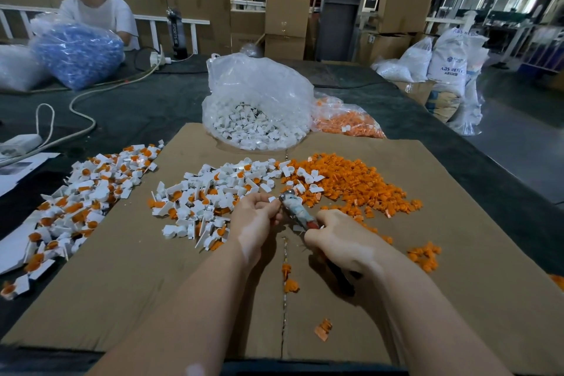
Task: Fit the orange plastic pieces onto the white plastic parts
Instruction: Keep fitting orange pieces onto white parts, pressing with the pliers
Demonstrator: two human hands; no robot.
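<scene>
Left hand (pixel 254 217) pinching small white part (pixel 272 199) at fingertips. Right hand (pixel 338 238) gripping pliers-like tool (pixel 297 212); handles hiding under palm, jaw tip blurring against part. Loose orange pieces (pixel 351 183) lying right on cardboard sheet (pixel 152 284); uncountable. Two clear bags behind: white parts bag (pixel 258 107), orange bag (pixel 345 119). Sack (pixel 447 70) reading "ABS RESIN", partly legible. Bottle (pixel 177 33) lettering unclear.

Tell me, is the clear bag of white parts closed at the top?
No, the bag gapes open, showing white parts inside.
</scene>
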